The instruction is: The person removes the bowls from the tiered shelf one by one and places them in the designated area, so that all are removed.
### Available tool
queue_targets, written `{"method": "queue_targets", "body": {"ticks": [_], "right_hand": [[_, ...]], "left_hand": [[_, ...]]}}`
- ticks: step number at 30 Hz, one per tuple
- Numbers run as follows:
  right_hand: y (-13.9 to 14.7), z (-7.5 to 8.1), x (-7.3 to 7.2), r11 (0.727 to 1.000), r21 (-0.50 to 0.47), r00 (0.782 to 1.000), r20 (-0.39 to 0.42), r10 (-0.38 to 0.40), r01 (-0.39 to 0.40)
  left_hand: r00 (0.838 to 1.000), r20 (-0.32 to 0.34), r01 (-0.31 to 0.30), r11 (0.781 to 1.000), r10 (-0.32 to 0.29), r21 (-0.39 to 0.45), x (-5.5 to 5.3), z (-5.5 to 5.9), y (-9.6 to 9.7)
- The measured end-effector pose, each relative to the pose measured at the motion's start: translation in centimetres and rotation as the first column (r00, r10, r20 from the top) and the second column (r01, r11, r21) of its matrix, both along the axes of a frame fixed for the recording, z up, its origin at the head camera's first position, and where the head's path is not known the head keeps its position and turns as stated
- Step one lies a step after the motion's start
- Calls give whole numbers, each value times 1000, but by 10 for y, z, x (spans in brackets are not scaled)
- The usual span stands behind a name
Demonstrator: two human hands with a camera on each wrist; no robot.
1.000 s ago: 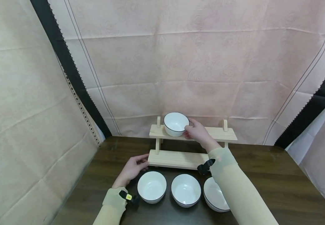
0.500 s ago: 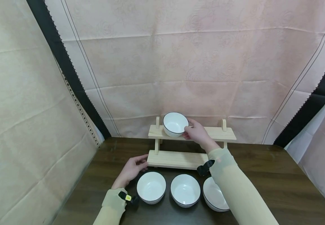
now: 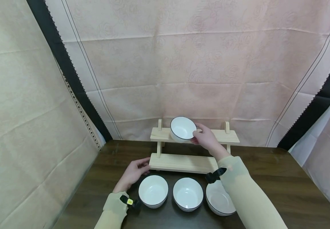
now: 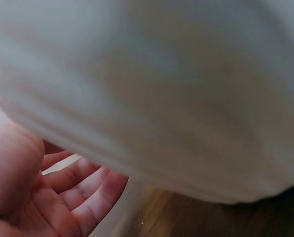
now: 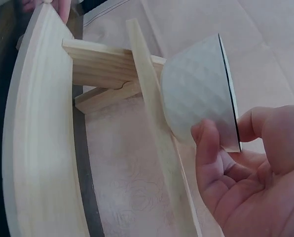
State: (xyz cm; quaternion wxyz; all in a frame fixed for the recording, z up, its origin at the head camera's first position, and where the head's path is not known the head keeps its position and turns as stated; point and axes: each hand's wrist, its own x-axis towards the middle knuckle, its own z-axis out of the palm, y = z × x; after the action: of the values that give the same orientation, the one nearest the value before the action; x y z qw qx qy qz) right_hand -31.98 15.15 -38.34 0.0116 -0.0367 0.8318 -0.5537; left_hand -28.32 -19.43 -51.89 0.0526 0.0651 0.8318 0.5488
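Observation:
My right hand pinches the right rim of a white bowl with a dark rim line, thumb and fingers on either side of its wall. The bowl overlaps the upper board of a two-tier wooden shelf, left of its middle. In the right wrist view the textured outside of the bowl shows right at the upper board. My left hand holds the left end of the lower board between thumb and fingers. Blurred white crockery covers much of the left wrist view, above the left hand.
In front of the shelf, three more white bowls stand in a row: left, middle and right. The right forearm partly covers the right one. The dark wooden table meets a pale cloth backdrop behind the shelf.
My right hand has moved the bowl a little to the right along the upper board and slightly nearer to me. The left hand stays at the shelf's left end.

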Motion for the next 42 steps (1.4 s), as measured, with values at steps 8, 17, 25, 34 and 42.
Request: {"method": "queue_targets", "body": {"ticks": [8,17,25,34,42], "right_hand": [[26,-7,30,999,-6,999,-12,-45,45],[53,-24,65,993,-36,993,-33,-111,109],[82,-44,97,986,-51,987,-16,-157,156],[103,-66,116,987,-9,987,-10,-161,161],[130,-71,120,985,87,989,-29,-147,149]], "left_hand": [[1000,-8,-5,1000,5,-3,2,2,0],[1000,0,-11,1000,11,-15,1,1,0],[1000,4,-9,1000,9,-19,-3,-1,0],[1000,-1,-9,1000,9,-19,-5,-4,-1],[1000,-8,-17,999,16,-29,-4,-4,1]]}}
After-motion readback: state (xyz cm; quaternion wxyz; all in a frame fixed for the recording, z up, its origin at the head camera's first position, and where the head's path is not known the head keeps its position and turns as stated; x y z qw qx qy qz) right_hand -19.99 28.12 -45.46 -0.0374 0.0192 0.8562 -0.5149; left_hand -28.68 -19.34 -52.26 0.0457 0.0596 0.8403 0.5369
